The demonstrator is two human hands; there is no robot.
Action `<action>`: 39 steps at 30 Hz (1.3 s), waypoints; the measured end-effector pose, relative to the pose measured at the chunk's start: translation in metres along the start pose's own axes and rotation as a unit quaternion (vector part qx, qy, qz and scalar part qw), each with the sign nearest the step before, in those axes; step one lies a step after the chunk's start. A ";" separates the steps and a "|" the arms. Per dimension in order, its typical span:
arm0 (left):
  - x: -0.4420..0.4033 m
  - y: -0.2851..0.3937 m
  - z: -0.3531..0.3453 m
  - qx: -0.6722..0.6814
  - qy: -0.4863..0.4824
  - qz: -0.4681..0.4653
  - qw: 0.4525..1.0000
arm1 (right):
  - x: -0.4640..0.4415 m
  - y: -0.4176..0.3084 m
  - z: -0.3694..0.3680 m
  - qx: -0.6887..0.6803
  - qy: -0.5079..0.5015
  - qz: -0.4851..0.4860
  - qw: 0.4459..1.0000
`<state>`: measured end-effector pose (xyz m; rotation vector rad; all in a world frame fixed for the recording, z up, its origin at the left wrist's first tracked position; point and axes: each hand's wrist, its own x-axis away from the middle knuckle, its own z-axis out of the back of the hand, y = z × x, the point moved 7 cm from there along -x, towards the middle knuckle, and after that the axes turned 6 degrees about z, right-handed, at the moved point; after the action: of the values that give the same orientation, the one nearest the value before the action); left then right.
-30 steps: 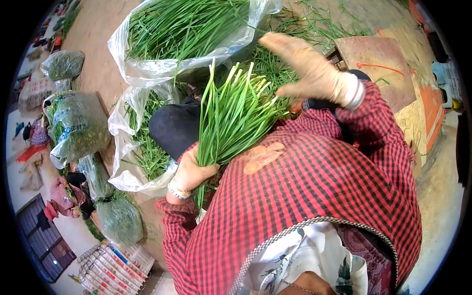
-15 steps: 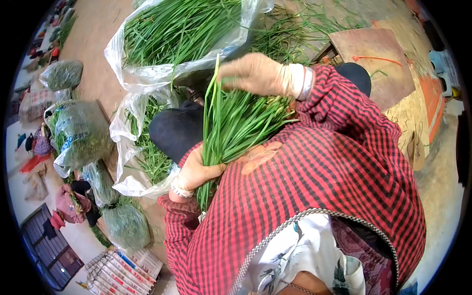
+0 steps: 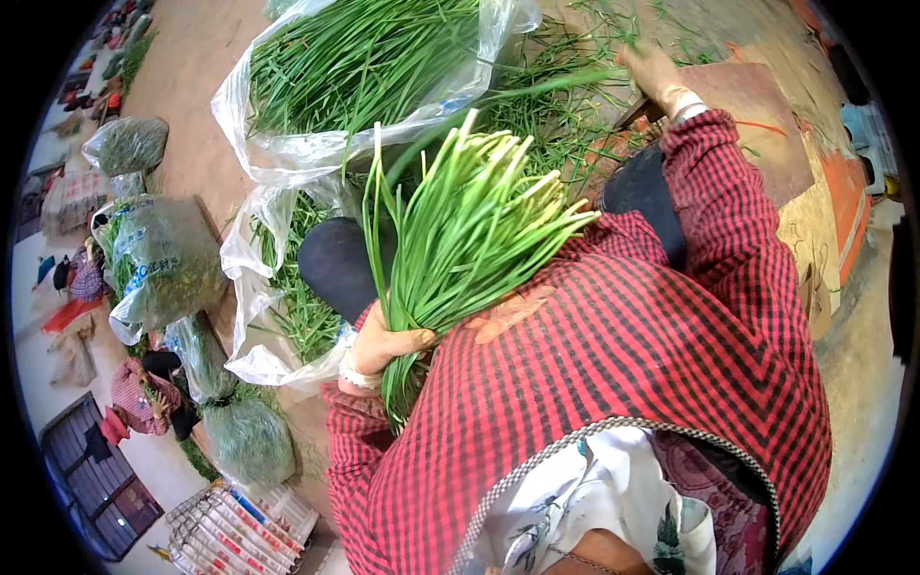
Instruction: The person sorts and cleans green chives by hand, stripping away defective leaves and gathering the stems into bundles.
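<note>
My left hand point(image 3: 385, 342) is closed round a thick bunch of garlic chives point(image 3: 470, 225) above my lap. Their pale cut ends fan out up and to the right, and the leaf ends hang below my fist. My right hand point(image 3: 654, 75) is stretched out at the upper right, smeared by motion. A blurred green chive strand point(image 3: 556, 84) trails from its closed fingers back toward the bunch. Loose chives point(image 3: 546, 120) lie on the ground below and left of that hand. Beyond the bunch stands an open clear plastic bag point(image 3: 364, 144) full of long chives.
A second plastic bag point(image 3: 254, 311) with greens lies left of my knee. Filled bags point(image 3: 168, 264) line the floor at left, near a co-worker in a checked top point(image 3: 144, 395). A brown board point(image 3: 757, 125) is at right. Stacked printed sacks point(image 3: 240, 532) lie at lower left.
My right hand has moved from over the bunch to the upper right, drawing a green strand with it. The bunch's pale ends are now uncovered; my left hand keeps its hold.
</note>
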<state>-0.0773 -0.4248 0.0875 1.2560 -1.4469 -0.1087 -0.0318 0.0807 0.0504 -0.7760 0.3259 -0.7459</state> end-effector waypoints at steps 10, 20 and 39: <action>0.006 -0.007 0.015 0.128 0.166 -0.039 0.977 | 0.121 -0.107 -0.099 -0.218 -0.476 0.043 0.851; 0.004 -0.018 0.026 0.090 0.167 -0.056 0.980 | 0.097 -0.167 -0.049 -0.214 -0.136 0.327 0.910; -0.003 -0.040 0.033 0.237 0.093 -0.042 0.966 | 0.080 -0.126 -0.069 -0.056 -0.346 0.144 0.925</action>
<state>-0.0792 -0.4577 0.0475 1.6671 -1.2962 0.3110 -0.0726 -0.0721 0.0954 -1.0207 -0.1608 -0.1450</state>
